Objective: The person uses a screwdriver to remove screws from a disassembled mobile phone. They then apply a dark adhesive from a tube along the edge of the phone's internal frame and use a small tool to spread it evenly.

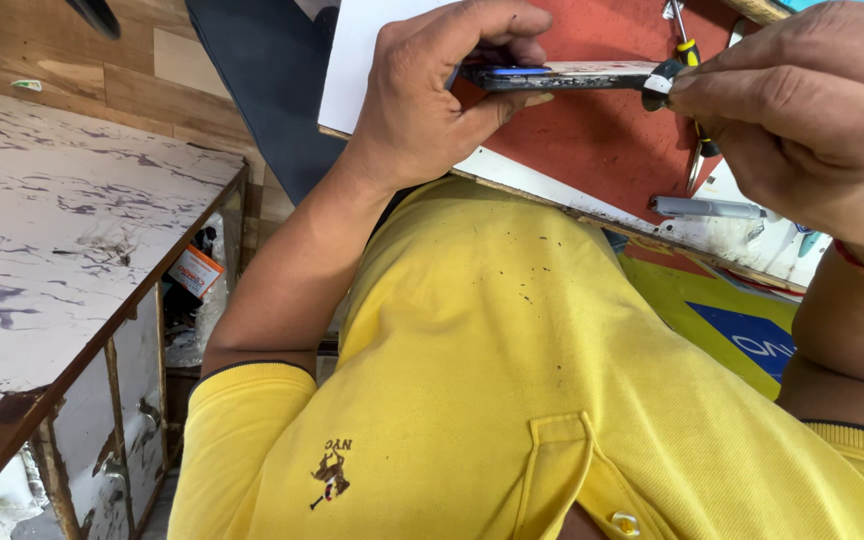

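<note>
left hand [432, 90] clamps phone [562, 76] edge-on; right hand [802, 110] pinches small tool [660, 84] at its end. best keep phone level, tool tip steady, light pressure.

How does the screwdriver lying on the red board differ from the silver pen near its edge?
The screwdriver has a thin metal shaft and a yellow-and-black handle; the silver pen is plain grey all over. The screwdriver lies lengthwise up the red board, partly hidden behind the right hand; the pen lies crosswise, fully visible. Neither is held by a hand.
</note>
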